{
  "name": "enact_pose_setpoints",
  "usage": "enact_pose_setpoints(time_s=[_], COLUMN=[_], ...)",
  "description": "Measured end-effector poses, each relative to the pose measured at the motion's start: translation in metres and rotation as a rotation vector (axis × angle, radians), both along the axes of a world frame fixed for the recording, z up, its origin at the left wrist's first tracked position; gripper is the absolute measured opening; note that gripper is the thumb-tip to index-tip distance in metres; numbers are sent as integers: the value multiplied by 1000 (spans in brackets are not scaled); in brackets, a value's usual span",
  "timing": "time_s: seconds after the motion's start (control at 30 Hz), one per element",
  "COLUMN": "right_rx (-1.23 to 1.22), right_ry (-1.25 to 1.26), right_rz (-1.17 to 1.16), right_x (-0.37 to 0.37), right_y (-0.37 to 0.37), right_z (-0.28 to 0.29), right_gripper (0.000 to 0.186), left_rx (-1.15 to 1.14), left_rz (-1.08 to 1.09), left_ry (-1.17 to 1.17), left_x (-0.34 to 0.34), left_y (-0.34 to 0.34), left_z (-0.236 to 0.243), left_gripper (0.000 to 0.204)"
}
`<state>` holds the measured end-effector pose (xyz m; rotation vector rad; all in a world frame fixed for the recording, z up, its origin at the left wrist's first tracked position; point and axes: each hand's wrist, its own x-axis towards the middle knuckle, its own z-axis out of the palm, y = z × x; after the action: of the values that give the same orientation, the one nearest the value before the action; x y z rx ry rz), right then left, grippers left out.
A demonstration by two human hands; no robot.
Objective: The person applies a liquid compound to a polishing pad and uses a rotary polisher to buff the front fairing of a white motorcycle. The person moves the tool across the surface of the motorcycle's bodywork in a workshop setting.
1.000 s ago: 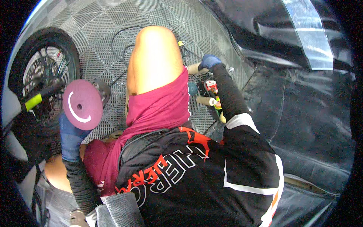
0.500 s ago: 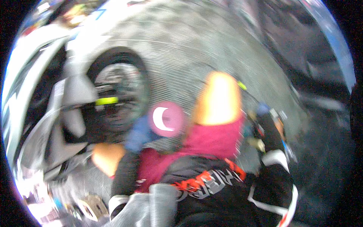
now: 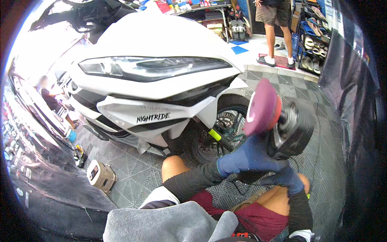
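My left hand (image 3: 250, 159), in a blue glove, is shut on a black polisher (image 3: 296, 129). My right hand (image 3: 288, 179), gloved the same way, is closed at the tool's lower body, partly hidden by it. The polisher is held upright in front of me with its maroon foam pad (image 3: 262, 107) facing left; a white streak shows on the pad. Just beyond it stands a white motorcycle (image 3: 169, 40) with a long headlight (image 3: 155, 67) and a front wheel (image 3: 236, 113). A grey towel (image 3: 161, 224) hangs over my chest.
A person (image 3: 272, 18) stands at the back by a shoe rack (image 3: 314, 44) and a cluttered table (image 3: 205, 6). Another person (image 3: 52, 97) is at the left. A beige case (image 3: 100, 175) sits on the grated floor (image 3: 121, 161). Black sheeting (image 3: 346, 92) lines the right.
My view has swung up and left to the motorcycle. The polisher has risen in my left hand, and my right hand has come from the things on the floor to the tool.
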<state>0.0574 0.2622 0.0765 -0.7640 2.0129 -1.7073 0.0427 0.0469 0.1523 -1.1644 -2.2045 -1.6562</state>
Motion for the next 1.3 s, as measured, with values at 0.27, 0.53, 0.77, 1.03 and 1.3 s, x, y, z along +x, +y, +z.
enact_pose_setpoints(time_s=[0.27,0.53,0.77,1.03,1.3], right_rx=[-449,-333,-172,29,523], right_ry=[-664,-733,-806,-720,-178], right_rz=[76,-70,-200,-140,186], right_x=[-58,-96,-53,-72,-161], right_y=[-43,-43,-29,-14,-69], right_z=[-44,5,124,279,354], right_gripper=[80,78,77,76,71], left_rx=[85,104,204,381,680], left_rz=[-249,215,503,505,695], left_ry=[-538,-270,-539,-1092,-1168], left_x=[-54,-88,-42,-11,-61], left_y=[1,38,42,30,-39], left_z=[10,-31,76,174,252], left_gripper=[85,88,81,63,70])
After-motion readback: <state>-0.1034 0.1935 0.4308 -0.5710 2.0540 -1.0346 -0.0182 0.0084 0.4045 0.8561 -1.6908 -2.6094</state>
